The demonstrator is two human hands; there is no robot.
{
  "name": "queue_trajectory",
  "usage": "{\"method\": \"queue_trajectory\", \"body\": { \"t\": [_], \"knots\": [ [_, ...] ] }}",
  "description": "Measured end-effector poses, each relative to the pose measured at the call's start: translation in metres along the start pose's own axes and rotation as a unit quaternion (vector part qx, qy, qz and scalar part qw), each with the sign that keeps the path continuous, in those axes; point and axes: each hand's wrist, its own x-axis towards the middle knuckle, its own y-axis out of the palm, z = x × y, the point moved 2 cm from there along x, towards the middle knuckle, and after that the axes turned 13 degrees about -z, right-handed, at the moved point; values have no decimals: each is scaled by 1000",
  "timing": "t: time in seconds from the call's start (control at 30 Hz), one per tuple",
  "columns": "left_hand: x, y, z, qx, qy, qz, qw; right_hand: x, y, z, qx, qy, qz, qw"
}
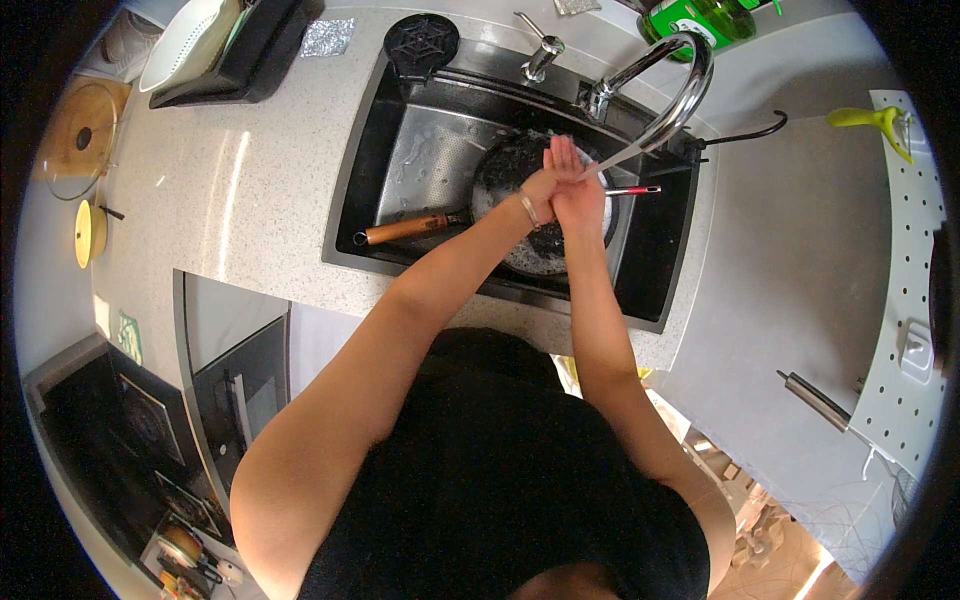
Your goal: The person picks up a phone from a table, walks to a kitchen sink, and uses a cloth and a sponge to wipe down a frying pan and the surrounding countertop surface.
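Both my hands meet beneath the running water from the curved chrome faucet [697, 82]. My right hand [579, 196] is palm up with fingers stretched out, and the stream lands on it. Against its palm rests my left hand [538, 189], a bracelet [530, 211] at the wrist; its fingers are partly hidden and blurred. Neither hand shows a held object. Below them a dark pan [495, 169] with suds lies in the black sink [360, 180], its wooden handle [409, 228] pointing left. A utensil with a red-and-metal handle [634, 190] sticks out to the right.
A soap dispenser pump [543, 58] and a black web-patterned drain cover [421, 43] are at the sink's back edge. A green bottle [697, 26] stands behind the faucet. A black hook [750, 135] juts out right. A dish rack [247, 60] occupies the left counter.
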Motion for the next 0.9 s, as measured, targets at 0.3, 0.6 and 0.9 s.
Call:
{"method": "queue_trajectory", "body": {
  "t": [0.3, 0.6, 0.9],
  "knots": [
    [-10, 0, 3, 675, 476, 49, 562, 18, -16, 10, -538, -102, -71, 834],
    [34, -31, 7, 448, 469, -124, 751, 0, -8, -9, -188, 126, -84, 970],
    [-9, 2, -20, 514, 321, 45, 794, -21, 16, -11, -771, -370, 140, 500]
  ]
}}
